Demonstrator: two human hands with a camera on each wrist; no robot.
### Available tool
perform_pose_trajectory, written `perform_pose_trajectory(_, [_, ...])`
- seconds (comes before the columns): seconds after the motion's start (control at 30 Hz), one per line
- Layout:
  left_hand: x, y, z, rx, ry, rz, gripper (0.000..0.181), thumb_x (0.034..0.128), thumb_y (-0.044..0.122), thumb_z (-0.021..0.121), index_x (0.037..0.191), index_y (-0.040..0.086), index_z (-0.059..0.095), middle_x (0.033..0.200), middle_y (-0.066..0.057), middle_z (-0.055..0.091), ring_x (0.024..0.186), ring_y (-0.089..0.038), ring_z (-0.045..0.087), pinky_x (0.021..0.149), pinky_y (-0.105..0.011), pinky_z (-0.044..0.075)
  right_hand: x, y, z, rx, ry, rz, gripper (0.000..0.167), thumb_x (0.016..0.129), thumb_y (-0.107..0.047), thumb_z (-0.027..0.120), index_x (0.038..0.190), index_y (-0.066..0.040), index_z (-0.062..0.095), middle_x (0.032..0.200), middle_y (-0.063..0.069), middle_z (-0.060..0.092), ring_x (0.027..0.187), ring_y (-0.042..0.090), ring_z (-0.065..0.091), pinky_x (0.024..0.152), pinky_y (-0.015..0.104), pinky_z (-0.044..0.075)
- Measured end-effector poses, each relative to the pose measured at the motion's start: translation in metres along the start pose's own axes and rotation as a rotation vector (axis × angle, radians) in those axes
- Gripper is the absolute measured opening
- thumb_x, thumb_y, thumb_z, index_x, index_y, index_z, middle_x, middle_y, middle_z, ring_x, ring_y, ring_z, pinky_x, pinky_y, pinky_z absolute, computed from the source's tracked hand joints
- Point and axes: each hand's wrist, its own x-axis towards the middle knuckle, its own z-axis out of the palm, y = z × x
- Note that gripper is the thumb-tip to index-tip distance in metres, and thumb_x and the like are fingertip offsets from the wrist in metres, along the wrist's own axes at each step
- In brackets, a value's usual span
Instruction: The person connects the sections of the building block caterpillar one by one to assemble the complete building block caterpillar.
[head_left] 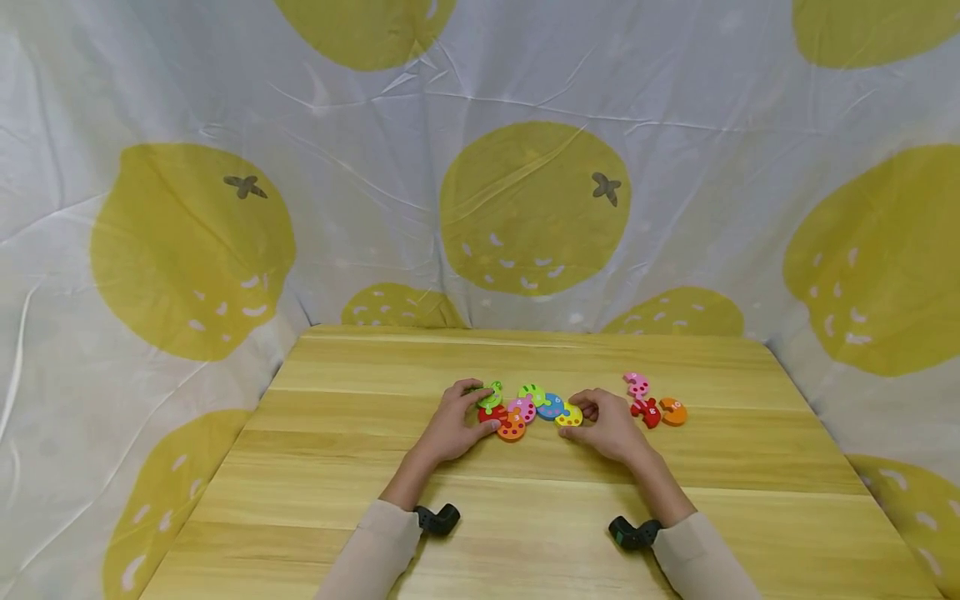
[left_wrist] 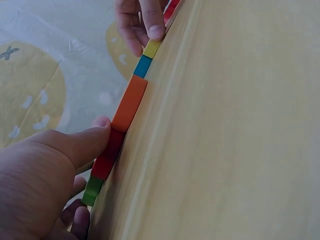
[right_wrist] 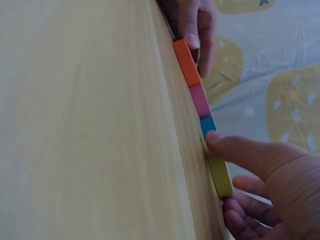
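Blue piece [head_left: 550, 406], left hand [head_left: 453, 423] gripping red piece [head_left: 492, 413] plus green piece [head_left: 492, 401] leftward, right hand [head_left: 611, 425] pinching adjoining yellow piece [head_left: 570, 415]

- puzzle pieces [head_left: 512, 427]: look like painted wood, smooth, sides matt
- desk [head_left: 517, 517]: wood-grain top, smooth, faint sheen
- backdrop [head_left: 375, 183] beyond desk's back edge: thin, creased, slightly glossy, cloth or plastic unclear
- sleeves [head_left: 384, 533]: matt cloth
- wrist devices [head_left: 442, 520]: plastic-looking

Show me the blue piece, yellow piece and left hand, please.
Blue piece [head_left: 551, 406], head view: its top face.
Yellow piece [right_wrist: 220, 177], right wrist view: its side edge.
Left hand [left_wrist: 44, 172], left wrist view: near the thumb's base.
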Motion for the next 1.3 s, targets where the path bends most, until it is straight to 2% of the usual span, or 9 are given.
perform_pose_trajectory(0.2, [0.0, 0.0, -0.002, -0.022, -0.023, -0.024, 0.056, 0.0943, 0.03, 0.077, 0.146, 0.014, 0.06, 0.155, -0.009, 0.042, 0.149, -0.033, 0.035, 0.122, -0.052, 0.035, -0.006, 0.007, -0.01, 0.038, 0.035, -0.027, 0.057, 0.076, -0.034, 0.093, 0.121, -0.005, 0.072, 0.104, 0.006, 0.071, 0.093, 0.018, 0.064, 0.084, 0.032, 0.056])
perform_pose_trajectory(0.3, [0.0, 0.0, -0.003, -0.042, -0.028, -0.018, 0.054, 0.0946, 0.027, 0.076, 0.144, 0.014, 0.061, 0.155, -0.01, 0.043, 0.149, -0.034, 0.036, 0.122, -0.053, 0.035, -0.009, 0.015, -0.017, 0.011, 0.077, -0.037, 0.05, 0.079, -0.031, 0.091, 0.119, -0.005, 0.074, 0.102, 0.007, 0.071, 0.091, 0.018, 0.063, 0.082, 0.03, 0.055])
perform_pose_trajectory(0.57, [0.0, 0.003, -0.005, -0.058, -0.052, 0.003, 0.049, 0.0963, 0.023, 0.074, 0.143, 0.012, 0.062, 0.155, -0.011, 0.044, 0.147, -0.036, 0.04, 0.122, -0.055, 0.034, -0.025, 0.035, -0.045, -0.057, 0.142, 0.0, 0.043, 0.087, -0.024, 0.084, 0.121, 0.0, 0.072, 0.104, 0.012, 0.07, 0.089, 0.021, 0.062, 0.077, 0.028, 0.053])
perform_pose_trajectory(0.63, [-0.001, 0.002, -0.005, -0.06, -0.049, 0.004, 0.049, 0.0965, 0.024, 0.074, 0.142, 0.011, 0.062, 0.155, -0.011, 0.044, 0.147, -0.037, 0.04, 0.122, -0.056, 0.035, -0.029, 0.039, -0.051, -0.078, 0.161, 0.001, 0.042, 0.088, -0.022, 0.084, 0.121, 0.0, 0.072, 0.106, 0.014, 0.071, 0.092, 0.024, 0.064, 0.078, 0.031, 0.054])
perform_pose_trajectory(0.77, [0.0, 0.002, -0.004, -0.058, -0.036, 0.0, 0.049, 0.096, 0.03, 0.074, 0.141, 0.012, 0.063, 0.156, -0.011, 0.044, 0.148, -0.036, 0.039, 0.12, -0.056, 0.036, -0.035, 0.042, -0.061, -0.156, 0.188, 0.019, 0.041, 0.089, -0.024, 0.082, 0.121, 0.001, 0.072, 0.116, 0.019, 0.07, 0.101, 0.032, 0.066, 0.084, 0.044, 0.057])
perform_pose_trajectory(0.87, [0.0, 0.001, -0.003, -0.052, -0.029, -0.004, 0.05, 0.0951, 0.032, 0.075, 0.141, 0.014, 0.063, 0.157, -0.01, 0.044, 0.148, -0.035, 0.039, 0.12, -0.056, 0.037, -0.038, 0.041, -0.065, -0.195, 0.179, 0.036, 0.043, 0.09, -0.025, 0.081, 0.122, 0.002, 0.072, 0.12, 0.022, 0.068, 0.106, 0.037, 0.066, 0.087, 0.049, 0.057])
perform_pose_trajectory(1.13, [0.001, 0.001, -0.003, -0.054, -0.033, 0.006, 0.047, 0.096, 0.028, 0.075, 0.14, 0.015, 0.064, 0.157, -0.011, 0.044, 0.148, -0.036, 0.039, 0.12, -0.057, 0.037, -0.042, 0.036, -0.068, -0.191, 0.106, 0.03, 0.042, 0.084, -0.015, 0.084, 0.12, 0.002, 0.073, 0.116, 0.022, 0.069, 0.094, 0.031, 0.064, 0.077, 0.038, 0.054])
perform_pose_trajectory(1.23, [0.001, 0.001, -0.003, -0.059, -0.037, 0.019, 0.044, 0.0975, 0.024, 0.073, 0.14, 0.013, 0.064, 0.157, -0.012, 0.044, 0.148, -0.037, 0.04, 0.121, -0.057, 0.035, -0.042, 0.035, -0.068, -0.198, 0.1, 0.022, 0.043, 0.083, -0.013, 0.084, 0.121, 0.003, 0.072, 0.122, 0.025, 0.066, 0.103, 0.038, 0.063, 0.087, 0.048, 0.057])
perform_pose_trajectory(1.3, [0.001, 0.001, -0.003, -0.054, -0.039, 0.03, 0.043, 0.0985, 0.021, 0.071, 0.14, 0.012, 0.064, 0.158, -0.012, 0.044, 0.148, -0.037, 0.04, 0.122, -0.056, 0.034, -0.043, 0.035, -0.068, -0.209, 0.106, 0.017, 0.044, 0.082, -0.011, 0.083, 0.121, 0.004, 0.071, 0.127, 0.028, 0.064, 0.113, 0.046, 0.061, 0.097, 0.057, 0.054])
